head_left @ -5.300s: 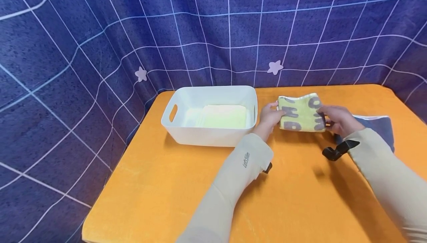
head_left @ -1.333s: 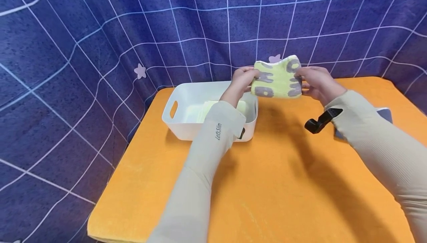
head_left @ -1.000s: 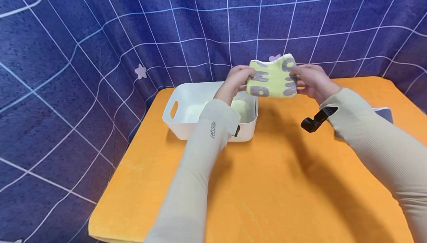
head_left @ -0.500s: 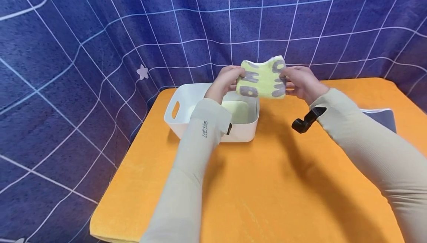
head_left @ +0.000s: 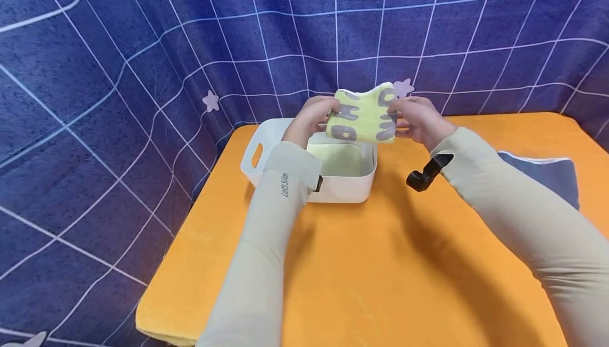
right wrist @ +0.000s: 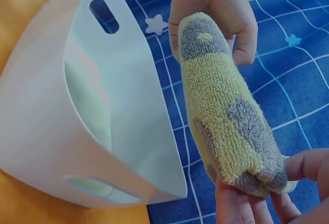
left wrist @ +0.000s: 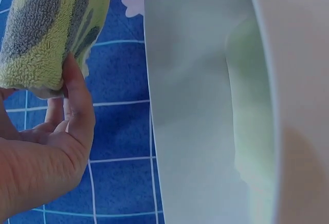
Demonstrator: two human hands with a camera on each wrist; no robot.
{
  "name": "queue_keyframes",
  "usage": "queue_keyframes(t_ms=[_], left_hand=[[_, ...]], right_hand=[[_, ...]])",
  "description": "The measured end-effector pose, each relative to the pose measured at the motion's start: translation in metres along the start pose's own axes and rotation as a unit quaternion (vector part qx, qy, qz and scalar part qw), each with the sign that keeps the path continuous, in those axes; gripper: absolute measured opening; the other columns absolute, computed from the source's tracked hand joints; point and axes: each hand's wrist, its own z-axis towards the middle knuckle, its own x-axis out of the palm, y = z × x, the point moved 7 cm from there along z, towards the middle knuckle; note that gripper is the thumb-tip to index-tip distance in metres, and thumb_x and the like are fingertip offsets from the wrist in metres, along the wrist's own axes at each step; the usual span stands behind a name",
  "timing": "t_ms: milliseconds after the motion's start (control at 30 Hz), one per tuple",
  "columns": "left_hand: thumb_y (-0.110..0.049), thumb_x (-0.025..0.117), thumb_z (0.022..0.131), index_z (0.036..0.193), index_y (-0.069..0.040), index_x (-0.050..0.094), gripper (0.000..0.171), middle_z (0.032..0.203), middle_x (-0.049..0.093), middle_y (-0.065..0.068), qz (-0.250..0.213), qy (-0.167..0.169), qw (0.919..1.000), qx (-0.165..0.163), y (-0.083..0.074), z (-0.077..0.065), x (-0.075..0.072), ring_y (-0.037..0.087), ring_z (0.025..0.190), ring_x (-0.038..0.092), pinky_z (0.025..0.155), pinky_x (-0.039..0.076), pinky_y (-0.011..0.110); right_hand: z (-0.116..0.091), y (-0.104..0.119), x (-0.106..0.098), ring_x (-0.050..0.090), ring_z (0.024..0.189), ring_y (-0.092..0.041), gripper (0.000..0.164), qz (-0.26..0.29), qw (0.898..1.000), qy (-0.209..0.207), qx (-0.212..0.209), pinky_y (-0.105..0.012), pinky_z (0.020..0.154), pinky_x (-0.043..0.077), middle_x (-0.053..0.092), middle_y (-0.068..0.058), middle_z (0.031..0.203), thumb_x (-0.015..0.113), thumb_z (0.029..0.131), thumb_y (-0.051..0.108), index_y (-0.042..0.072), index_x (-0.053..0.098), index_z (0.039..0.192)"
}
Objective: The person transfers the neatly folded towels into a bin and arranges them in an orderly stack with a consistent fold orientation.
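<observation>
A folded terry towel (head_left: 363, 114), yellow with grey patterns, is held up above the right end of a white plastic bin (head_left: 342, 191). My left hand (head_left: 310, 118) pinches its left edge, thumb on the near face. At the opposite edge my right hand (head_left: 421, 119) grips it the same way. Both wrist views show the towel (right wrist: 218, 90) as a thick folded bundle beside the bin's opening. Inside the bin lies a pale yellow folded cloth (head_left: 338, 159), partly hidden by my left arm and the towel.
A dark grey-blue folded cloth (head_left: 547, 175) with a white edge lies at the right of the orange table (head_left: 361, 262), partly behind my right arm. A blue gridded curtain (head_left: 285, 29) hangs along the back and left side.
Both hands have lifted the towel from low over the table right of the bin and carried it left, above the bin's right end. Their grip looks the same.
</observation>
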Motion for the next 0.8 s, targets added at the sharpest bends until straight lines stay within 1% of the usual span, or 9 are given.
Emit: queue_keyframes(t_ms=[67, 133, 267, 367, 533, 600, 700, 800], left_hand=[[-0.005, 0.052, 0.079, 0.11, -0.008, 0.062, 0.033, 0.093, 0.061, 0.004, -0.001, -0.004, 1.0, -0.004, 0.002, -0.001, -0.005, 0.016, 0.08, 0.06, 0.066, 0.05, 0.027], [-0.005, 0.052, 0.079, 0.114, -0.009, 0.061, 0.036, 0.095, 0.061, 0.005, -0.003, -0.006, 1.0, -0.007, 0.003, -0.002, -0.009, 0.017, 0.081, 0.06, 0.068, 0.05, 0.027], [-0.005, 0.053, 0.08, 0.118, -0.009, 0.059, 0.039, 0.097, 0.061, 0.006, -0.005, -0.013, 0.9999, -0.011, 0.004, -0.004, -0.018, 0.018, 0.083, 0.061, 0.072, 0.051, 0.029], [-0.005, 0.053, 0.08, 0.118, -0.009, 0.059, 0.039, 0.099, 0.062, 0.007, -0.002, -0.017, 0.9998, -0.009, 0.004, -0.006, -0.024, 0.019, 0.085, 0.061, 0.075, 0.051, 0.03], [-0.006, 0.053, 0.08, 0.119, -0.009, 0.058, 0.04, 0.103, 0.062, 0.007, 0.004, -0.022, 0.9997, -0.007, 0.005, -0.009, -0.036, 0.02, 0.09, 0.062, 0.079, 0.051, 0.031], [-0.006, 0.052, 0.08, 0.12, -0.009, 0.058, 0.041, 0.104, 0.061, 0.007, 0.005, -0.025, 0.9996, -0.008, 0.005, -0.009, -0.04, 0.019, 0.09, 0.062, 0.079, 0.051, 0.031], [-0.005, 0.052, 0.08, 0.121, -0.009, 0.057, 0.042, 0.103, 0.061, 0.006, 0.002, -0.029, 0.9995, -0.012, 0.006, -0.01, -0.046, 0.019, 0.088, 0.062, 0.078, 0.052, 0.031], [-0.005, 0.052, 0.08, 0.121, -0.01, 0.056, 0.041, 0.105, 0.061, 0.006, 0.003, -0.031, 0.9994, -0.014, 0.006, -0.011, -0.051, 0.019, 0.088, 0.061, 0.077, 0.052, 0.03]], right_hand=[[0.001, -0.001, 0.005, 0.058, 0.076, -0.014, 0.011, -0.002, 1.0, 0.006, 0.001, -0.034, 0.085, 0.048, 0.051, -0.002, 0.099, 0.05, 0.089, 0.01, 0.011, 0.049, 0.099], [0.002, -0.002, 0.009, 0.058, 0.077, -0.014, 0.011, -0.001, 1.0, 0.008, 0.003, -0.034, 0.086, 0.047, 0.051, -0.003, 0.1, 0.05, 0.088, 0.009, 0.01, 0.05, 0.1], [0.003, -0.003, 0.017, 0.058, 0.075, -0.013, 0.012, -0.01, 1.0, 0.02, 0.0, -0.033, 0.083, 0.048, 0.05, -0.003, 0.102, 0.049, 0.089, 0.01, 0.01, 0.05, 0.1], [0.003, -0.004, 0.023, 0.058, 0.073, -0.012, 0.012, -0.011, 1.0, 0.024, 0.0, -0.031, 0.08, 0.049, 0.049, -0.004, 0.102, 0.05, 0.089, 0.01, 0.011, 0.05, 0.101], [0.004, -0.003, 0.033, 0.059, 0.073, -0.014, 0.009, 0.002, 0.999, 0.032, 0.002, -0.03, 0.077, 0.05, 0.051, -0.003, 0.098, 0.05, 0.088, 0.009, 0.012, 0.052, 0.097], [0.004, -0.003, 0.037, 0.059, 0.074, -0.015, 0.01, 0.006, 1.0, 0.029, 0.004, -0.032, 0.079, 0.05, 0.052, -0.003, 0.096, 0.05, 0.087, 0.008, 0.011, 0.054, 0.096], [0.004, -0.003, 0.043, 0.058, 0.078, -0.017, 0.01, 0.002, 0.999, 0.031, 0.004, -0.035, 0.086, 0.048, 0.051, -0.003, 0.099, 0.05, 0.088, 0.008, 0.012, 0.053, 0.097], [0.007, -0.003, 0.048, 0.058, 0.083, -0.019, 0.015, 0.0, 1.0, 0.031, 0.006, -0.037, 0.092, 0.046, 0.05, -0.006, 0.104, 0.05, 0.088, 0.007, 0.009, 0.052, 0.103]])
